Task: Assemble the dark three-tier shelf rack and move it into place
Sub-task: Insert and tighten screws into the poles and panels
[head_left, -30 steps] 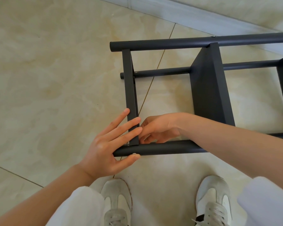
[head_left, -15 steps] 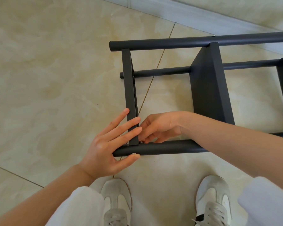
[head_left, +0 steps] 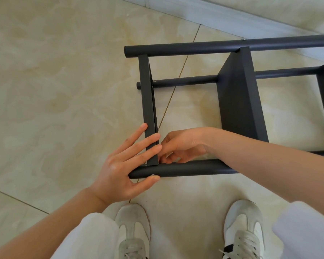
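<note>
- The dark rack (head_left: 236, 94) lay on its side on the tiled floor (head_left: 54, 81), just ahead of your shoes (head_left: 133, 227). Its posts ran off the right edge of view.
- Your left hand (head_left: 123, 165) lay flat, with straight fingers spread across the end shelf panel (head_left: 147, 94). The thumb was against the near post (head_left: 191, 168) beside a small silver screw head (head_left: 153, 175). That hand pressed rather than gripped.
- Your right hand (head_left: 181, 146) reached in over the near post, fingers curled into the inside corner where panel met post. I cannot tell whether they pinched a nut or nothing at all, since the fingertips were hidden.
- The frame looked like painted metal tube and sheet. I judged it stiff, moderate in weight, and smooth enough to slide in a dry palm.
- The joint at that corner seemed not fully tightened. Lifting by the end panel could have pulled the frame out of square.
- The round posts seemed the better hold: one hand on the near post and one on the far post (head_left: 195, 48). Gripping close to the middle shelf (head_left: 239, 116) would probably have balanced the load.
- The shelves' sheet edges looked thin, so hooking fingers over them under load was best avoided.
- On polished tile the post ends would likely have skidded or scratched, so lifting clear seemed safer than dragging.
</note>
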Demonstrator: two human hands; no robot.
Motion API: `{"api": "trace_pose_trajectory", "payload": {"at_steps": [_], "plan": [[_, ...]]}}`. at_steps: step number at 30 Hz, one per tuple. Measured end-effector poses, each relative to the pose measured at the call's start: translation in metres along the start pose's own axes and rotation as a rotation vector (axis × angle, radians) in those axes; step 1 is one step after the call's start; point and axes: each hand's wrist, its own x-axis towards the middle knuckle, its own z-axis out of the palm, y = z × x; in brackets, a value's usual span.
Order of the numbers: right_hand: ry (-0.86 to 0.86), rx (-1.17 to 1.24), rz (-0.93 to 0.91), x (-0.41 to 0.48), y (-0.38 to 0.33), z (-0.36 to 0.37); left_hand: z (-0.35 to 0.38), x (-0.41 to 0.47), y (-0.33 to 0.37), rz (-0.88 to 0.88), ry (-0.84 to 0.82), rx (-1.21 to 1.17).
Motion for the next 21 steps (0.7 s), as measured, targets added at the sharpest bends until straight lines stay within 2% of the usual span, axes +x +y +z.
{"api": "trace_pose_trajectory", "payload": {"at_steps": [4, 21], "plan": [[-0.055, 0.060, -0.026, -0.0018, 0.0011, -0.0011, 0.0001, 0.0005, -0.0003, 0.003, 0.001, 0.001], [-0.009, 0.016, -0.010, 0.0035, 0.0005, 0.0039, -0.0017, 0.0012, 0.0015, -0.001, -0.009, 0.011]]}}
